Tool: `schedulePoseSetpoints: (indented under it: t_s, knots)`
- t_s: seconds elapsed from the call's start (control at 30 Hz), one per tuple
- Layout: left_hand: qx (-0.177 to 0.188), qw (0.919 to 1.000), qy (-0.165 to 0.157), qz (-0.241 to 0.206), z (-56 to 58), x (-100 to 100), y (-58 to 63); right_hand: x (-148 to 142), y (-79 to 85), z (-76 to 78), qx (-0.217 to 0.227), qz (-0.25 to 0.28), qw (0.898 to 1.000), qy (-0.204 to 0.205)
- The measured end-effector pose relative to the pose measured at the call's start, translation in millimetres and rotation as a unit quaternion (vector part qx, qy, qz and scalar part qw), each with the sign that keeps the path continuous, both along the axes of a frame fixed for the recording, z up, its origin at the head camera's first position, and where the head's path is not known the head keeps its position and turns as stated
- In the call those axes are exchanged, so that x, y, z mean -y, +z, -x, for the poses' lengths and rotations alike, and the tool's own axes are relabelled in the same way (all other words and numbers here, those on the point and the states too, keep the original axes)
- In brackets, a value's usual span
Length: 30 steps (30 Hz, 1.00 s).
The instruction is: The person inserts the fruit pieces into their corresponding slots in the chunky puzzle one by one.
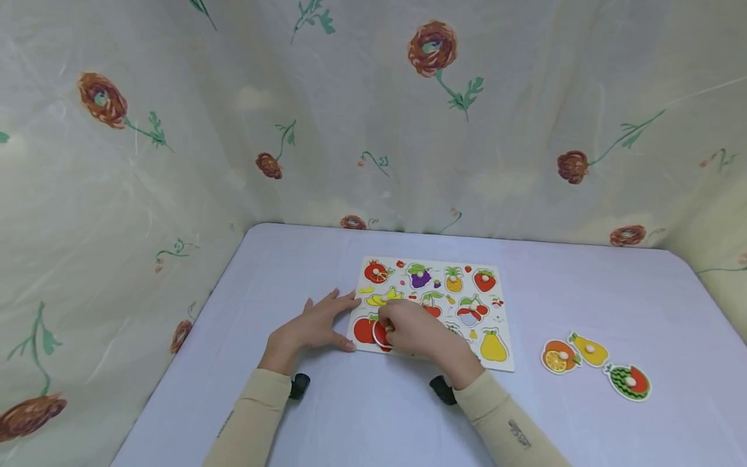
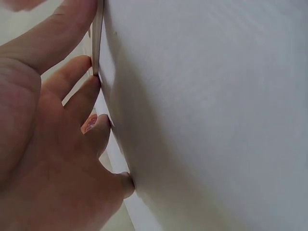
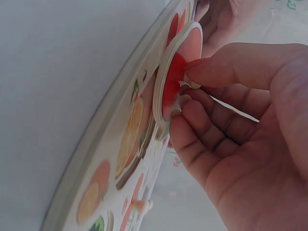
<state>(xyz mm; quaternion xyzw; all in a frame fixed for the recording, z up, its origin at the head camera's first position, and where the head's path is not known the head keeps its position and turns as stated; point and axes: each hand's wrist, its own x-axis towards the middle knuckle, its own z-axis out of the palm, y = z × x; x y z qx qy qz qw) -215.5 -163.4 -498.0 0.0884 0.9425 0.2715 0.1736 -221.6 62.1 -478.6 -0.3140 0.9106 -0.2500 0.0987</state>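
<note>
My right hand (image 1: 414, 329) pinches a red fruit puzzle piece (image 3: 173, 84) between thumb and fingers. That piece is tilted over the lower left of a white fruit puzzle board (image 1: 506, 350), overlapping a printed red fruit in the head view. Close by in the right wrist view lies a cut-out (image 3: 131, 132) with an orange pictured in it. My left hand (image 1: 315, 321) lies spread at the board's left side, its thumb at the near left corner and its fingertips along the edge. Knobbed pieces such as the pineapple (image 1: 453, 283) and strawberry (image 1: 484, 281) sit in the board.
To the right of the board, three loose pieces lie close together on the white table (image 1: 327, 415): an orange (image 1: 554, 361), a pear (image 1: 591, 355) and a watermelon (image 1: 626, 383). A flowered curtain (image 1: 350, 97) hangs behind the table and along its sides.
</note>
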Motion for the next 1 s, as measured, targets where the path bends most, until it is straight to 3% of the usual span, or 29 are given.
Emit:
schedulePoseSetpoints:
  t_s: [1.0]
  knots:
    - [0.013,0.9997,-0.021,0.004,2.4,6,-2.0,25,-1.1,5.9,0.001,-0.011,1.0,0.016]
